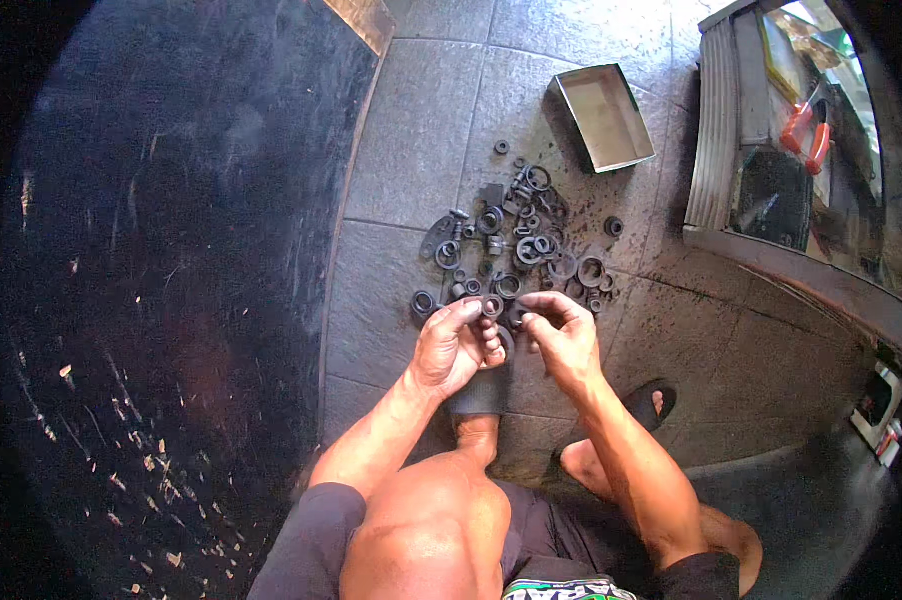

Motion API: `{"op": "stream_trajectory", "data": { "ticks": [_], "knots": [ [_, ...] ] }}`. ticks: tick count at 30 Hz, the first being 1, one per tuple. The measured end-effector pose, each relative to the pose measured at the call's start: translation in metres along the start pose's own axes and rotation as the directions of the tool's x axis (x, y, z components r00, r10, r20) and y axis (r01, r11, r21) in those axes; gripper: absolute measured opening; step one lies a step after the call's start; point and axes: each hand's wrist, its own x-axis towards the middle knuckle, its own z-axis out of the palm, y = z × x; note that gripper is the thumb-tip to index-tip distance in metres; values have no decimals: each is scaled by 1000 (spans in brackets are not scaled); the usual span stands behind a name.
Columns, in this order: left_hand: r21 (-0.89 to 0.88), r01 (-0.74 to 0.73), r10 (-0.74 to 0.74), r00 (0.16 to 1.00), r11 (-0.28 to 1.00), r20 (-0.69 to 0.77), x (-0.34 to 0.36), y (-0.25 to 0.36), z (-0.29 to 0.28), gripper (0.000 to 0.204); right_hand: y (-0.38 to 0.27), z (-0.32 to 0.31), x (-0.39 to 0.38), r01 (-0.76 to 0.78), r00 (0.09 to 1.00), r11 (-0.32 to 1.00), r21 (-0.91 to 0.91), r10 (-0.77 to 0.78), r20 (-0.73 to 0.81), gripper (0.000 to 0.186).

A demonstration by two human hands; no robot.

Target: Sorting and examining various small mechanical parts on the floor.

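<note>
My left hand point(449, 350) pinches a small black rubber ring point(492, 306) between thumb and forefinger, its hole facing up. Just to the right, my right hand point(568, 345) has its thumb and forefinger drawn together, and what lies between them is too dark to make out. Beyond both hands, a loose pile of black rings and seals point(527, 248) of mixed sizes is spread over the grey tiled floor point(411, 130). A larger black ring point(424, 302) lies close to the left fingertips. One more ring point(613, 226) sits apart at the pile's right side.
An open shallow box point(623, 118) stands beyond the pile. A dark scuffed panel point(191, 250) runs along the left. On the right is a framed case point(716, 130) with a red-handled tool point(819, 148). My sandalled foot point(654, 402) rests near my right forearm. Dark crumbs speckle the tiles.
</note>
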Motion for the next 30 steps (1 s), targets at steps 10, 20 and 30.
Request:
{"op": "stream_trajectory", "data": {
  "ticks": [10, 20, 30],
  "knots": [
    [228, -125, 174, 963, 966, -208, -15, -27, -11, 18, 29, -6, -16, 561, 792, 532, -634, -569, 223, 48],
    [453, -73, 223, 932, 888, -287, -5, -19, 3, 27, 23, -23, 11, 449, 735, 538, -714, -677, -48, 34],
    [548, -102, 287, 921, 830, -264, -4, -7, -4, 23, 4, -116, 99, 254, 652, 533, -807, -711, -265, 37]
  ]
}}
